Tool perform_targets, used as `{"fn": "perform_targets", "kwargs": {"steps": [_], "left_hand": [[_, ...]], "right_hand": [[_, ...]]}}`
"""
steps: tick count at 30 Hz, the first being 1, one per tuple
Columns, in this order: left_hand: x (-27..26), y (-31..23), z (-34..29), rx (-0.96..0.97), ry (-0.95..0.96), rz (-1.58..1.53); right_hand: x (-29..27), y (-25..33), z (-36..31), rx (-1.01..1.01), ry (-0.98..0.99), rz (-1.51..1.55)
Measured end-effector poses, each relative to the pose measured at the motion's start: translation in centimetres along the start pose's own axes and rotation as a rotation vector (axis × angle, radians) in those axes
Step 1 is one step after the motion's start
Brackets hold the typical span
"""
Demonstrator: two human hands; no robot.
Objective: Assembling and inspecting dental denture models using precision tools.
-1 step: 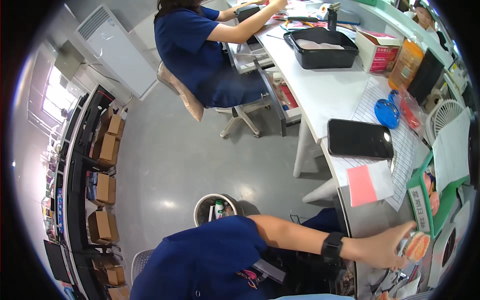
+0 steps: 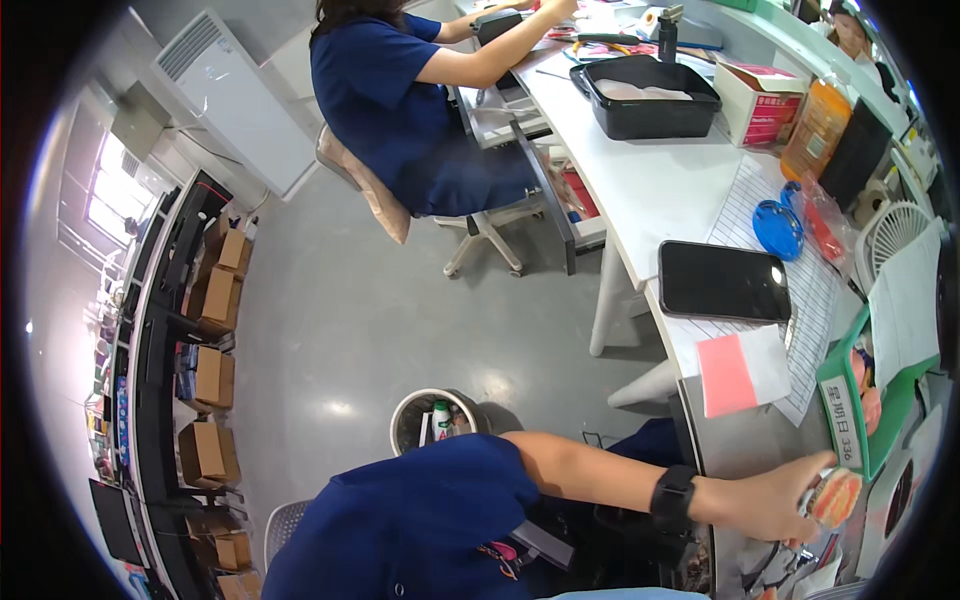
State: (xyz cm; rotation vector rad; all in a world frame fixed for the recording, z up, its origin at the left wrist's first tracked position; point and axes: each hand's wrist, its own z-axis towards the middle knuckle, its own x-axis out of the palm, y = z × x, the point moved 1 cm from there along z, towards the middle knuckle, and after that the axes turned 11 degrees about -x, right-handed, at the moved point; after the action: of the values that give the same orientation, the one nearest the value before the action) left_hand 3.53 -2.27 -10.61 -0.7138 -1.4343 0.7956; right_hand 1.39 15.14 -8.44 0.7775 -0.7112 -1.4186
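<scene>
My left hand (image 2: 765, 503) reaches out over the right end of the desk, with a dark watch on its wrist. Its fingers are closed round a dental model (image 2: 838, 498) with orange-pink gums and a pale edge. Much of that model is hidden by the hand. Just beyond it stands a green tray (image 2: 886, 450) with a white label, holding pinkish pieces. Under the hand, small metal parts and scraps lie in a jumble, too blurred to tell apart. My right hand does not show.
A black phone (image 2: 724, 281), a pink-and-white sheet (image 2: 741, 372) and a blue round case (image 2: 777, 229) lie on the desk (image 2: 640, 190). Farther off are a black tub (image 2: 655, 122) and a seated co-worker (image 2: 390, 110) by an open drawer. A waste bin (image 2: 403, 425) stands on the floor.
My left hand has shifted very slightly, its fingers drawn a little closer round the dental model. The rest of the scene looks the same.
</scene>
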Motion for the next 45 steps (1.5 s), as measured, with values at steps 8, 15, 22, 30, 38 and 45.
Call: {"fn": "perform_targets", "kwargs": {"steps": [8,15,22,30,38,45], "left_hand": [[2.4,-3.6,-1.9,0.147,0.242,0.094],[0.8,-8.8,-4.4,0.57,0.113,0.841],[1.6,-11.0,-3.5,0.63,0.252,0.84],[3.6,-13.3,-5.6,0.307,0.33,0.964],[2.3,-10.1,-3.7,0.685,0.359,0.943],[1.5,-10.9,-2.1,0.625,0.601,1.054]], "right_hand": [[-1.0,-6.3,-1.2,0.173,0.238,0.077],[1.5,7.6,-2.5,0.143,0.232,-0.2],[3.3,8.9,-2.1,0.18,0.166,0.056],[2.9,9.1,-2.4,0.149,0.241,0.045],[2.9,8.7,-3.0,0.061,0.284,-0.175],[1.2,5.8,-3.2,-0.135,0.33,-0.241]]}}
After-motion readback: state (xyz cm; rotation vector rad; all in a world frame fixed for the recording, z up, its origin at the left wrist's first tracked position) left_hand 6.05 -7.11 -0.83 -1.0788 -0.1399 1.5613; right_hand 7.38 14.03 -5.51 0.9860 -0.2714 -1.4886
